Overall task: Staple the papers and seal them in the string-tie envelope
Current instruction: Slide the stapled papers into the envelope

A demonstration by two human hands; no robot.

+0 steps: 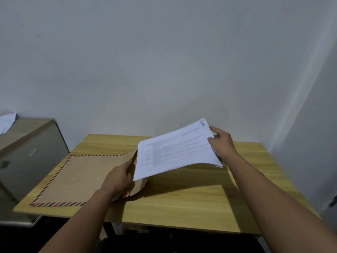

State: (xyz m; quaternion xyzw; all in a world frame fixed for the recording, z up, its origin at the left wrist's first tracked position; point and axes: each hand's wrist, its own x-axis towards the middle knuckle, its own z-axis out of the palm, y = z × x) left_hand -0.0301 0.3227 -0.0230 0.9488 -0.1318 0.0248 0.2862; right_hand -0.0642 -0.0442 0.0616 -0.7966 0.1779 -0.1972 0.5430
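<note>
A brown envelope (76,176) with a red and black striped border lies flat on the left half of the wooden table (191,205). My left hand (119,181) grips the envelope's right-hand mouth and lifts its upper layer. A stack of white printed papers (175,152) hangs tilted above the table, its lower left edge at the envelope's mouth. My right hand (221,143) holds the stack by its right edge, thumb on top. No stapler is in view.
A grey and beige cabinet (27,154) stands against the table's left side, with white papers (7,121) on its top at the far left. A plain wall rises right behind the table. Bare tabletop lies to the right and front.
</note>
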